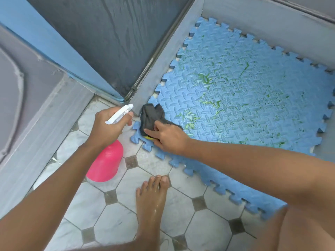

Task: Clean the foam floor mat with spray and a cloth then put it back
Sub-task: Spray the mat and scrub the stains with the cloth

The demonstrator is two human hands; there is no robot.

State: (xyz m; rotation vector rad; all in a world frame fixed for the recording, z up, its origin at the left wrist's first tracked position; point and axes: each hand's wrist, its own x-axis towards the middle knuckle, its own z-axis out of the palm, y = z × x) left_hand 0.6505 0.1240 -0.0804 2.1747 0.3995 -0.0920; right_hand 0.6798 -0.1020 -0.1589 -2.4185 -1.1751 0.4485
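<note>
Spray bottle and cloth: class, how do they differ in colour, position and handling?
The spray bottle is pink with a white trigger; the cloth is dark grey. The left hand grips the bottle above the tiles; the right hand holds the cloth on the mat. Both are in hand.

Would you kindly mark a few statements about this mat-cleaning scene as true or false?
1. The left hand grips the bottle. True.
2. The bottle is green. False: its body is pink, with a white trigger head.
3. The right hand holds a dark cloth on the mat. True.
4. The mat is spotless. False: green stains mark it.
5. The person wears shoes. False: a bare foot shows.
</note>
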